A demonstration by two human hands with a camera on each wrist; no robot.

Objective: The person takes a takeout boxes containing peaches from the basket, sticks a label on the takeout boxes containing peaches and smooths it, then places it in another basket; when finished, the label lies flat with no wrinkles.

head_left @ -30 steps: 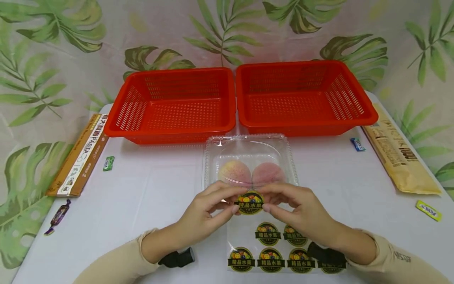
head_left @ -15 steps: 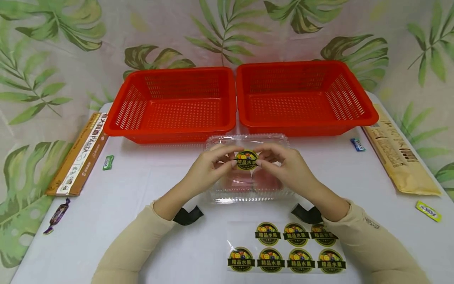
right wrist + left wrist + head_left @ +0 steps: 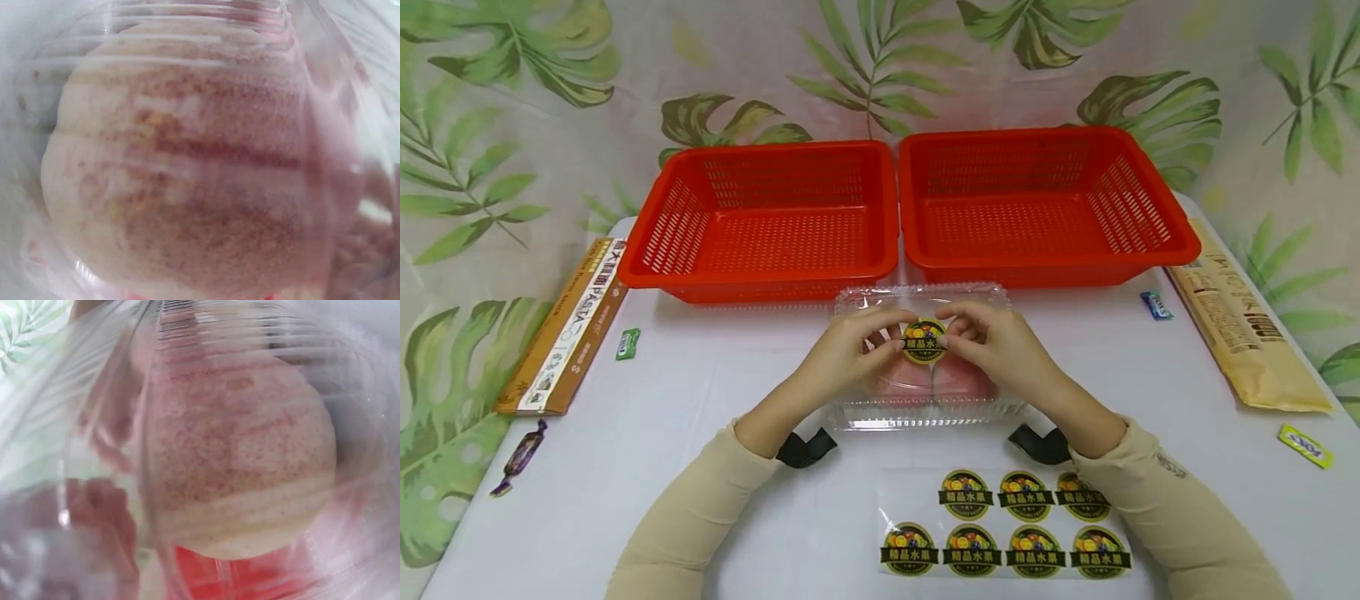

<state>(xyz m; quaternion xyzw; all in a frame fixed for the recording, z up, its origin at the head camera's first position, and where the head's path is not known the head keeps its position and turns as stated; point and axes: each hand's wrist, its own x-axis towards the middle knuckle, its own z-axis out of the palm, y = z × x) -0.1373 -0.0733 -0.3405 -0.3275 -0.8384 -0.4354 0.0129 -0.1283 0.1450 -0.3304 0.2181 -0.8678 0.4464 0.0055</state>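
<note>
Nearest the camera, a clear backing sheet [image 3: 1006, 523] is laid flat on the white table [image 3: 715, 392], within easy reach; seven round labels are left on it, each printed 精品水果 on a black band. Just beyond it, a closed transparent clamshell box [image 3: 925, 408] is set square to the person, and two pink peaches [image 3: 958, 385] are seen through its lid, one filling each wrist view. One round sticker [image 3: 924, 340] bearing the same 精品水果 is held over the lid: its left edge is pinched by the curled fingers of the left hand [image 3: 848, 354], its right edge by those of the right hand [image 3: 996, 350], apparently so that it is kept taut and level. Whether it already touches the lid cannot be told. Farther back, two red baskets [image 3: 775, 221] are stood side by side. At the left edge a long box [image 3: 568, 333] marked PASTA is laid.
</note>
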